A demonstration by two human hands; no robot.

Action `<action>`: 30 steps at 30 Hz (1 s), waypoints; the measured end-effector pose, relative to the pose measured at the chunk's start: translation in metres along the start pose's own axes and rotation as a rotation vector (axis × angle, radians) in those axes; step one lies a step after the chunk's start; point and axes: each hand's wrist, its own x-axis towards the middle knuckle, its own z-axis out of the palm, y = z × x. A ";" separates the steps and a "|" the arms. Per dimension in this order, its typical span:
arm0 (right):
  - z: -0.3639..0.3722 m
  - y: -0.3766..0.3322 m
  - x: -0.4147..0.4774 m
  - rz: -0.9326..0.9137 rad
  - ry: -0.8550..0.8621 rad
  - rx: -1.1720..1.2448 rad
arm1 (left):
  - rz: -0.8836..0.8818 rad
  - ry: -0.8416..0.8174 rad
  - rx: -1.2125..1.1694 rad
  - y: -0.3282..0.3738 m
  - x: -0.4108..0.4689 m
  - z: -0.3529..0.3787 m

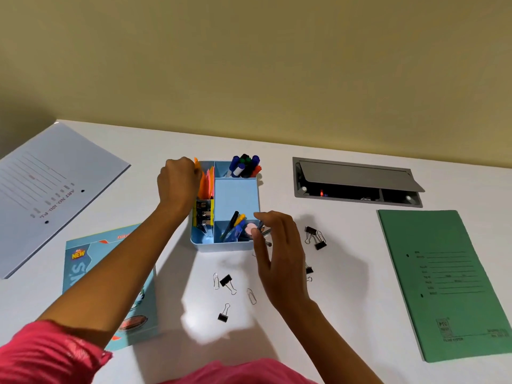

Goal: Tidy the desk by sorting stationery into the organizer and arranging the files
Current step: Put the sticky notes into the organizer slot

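Sleeve: pink fabric sleeve on the left arm, at the bottom edge.
Loose clips: black binder clips and wire paper clips lie scattered on the white bench, near the organizer's front.
Organizer: light blue plastic organizer stands mid-bench, with coloured markers in its far right compartment.
Left hand: clenched, pinching orange paper slips in the far left compartment.
Right hand: released, fingers spread by the near right corner.
Files: green card file lies flat at right; white paper file lies far left.
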 end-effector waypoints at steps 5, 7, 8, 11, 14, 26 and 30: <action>0.003 0.006 -0.002 0.041 -0.024 0.013 | -0.009 -0.031 -0.047 0.008 0.008 0.006; 0.004 0.005 -0.002 0.045 -0.026 0.026 | 0.012 -0.056 -0.017 0.010 0.007 0.010; 0.004 0.005 -0.002 0.050 -0.027 0.034 | 0.012 -0.068 -0.017 0.009 0.006 0.013; 0.004 0.007 -0.002 0.062 -0.026 0.043 | -0.010 -0.109 -0.062 0.006 0.002 0.021; 0.005 0.011 -0.003 0.064 -0.019 0.045 | 0.010 -0.148 -0.094 0.000 0.000 0.026; 0.008 0.034 -0.006 0.519 0.244 0.256 | -0.166 0.016 -0.465 -0.021 -0.096 0.021; 0.028 0.057 -0.009 0.715 -0.079 0.267 | -0.381 -0.110 -0.539 -0.015 -0.132 0.026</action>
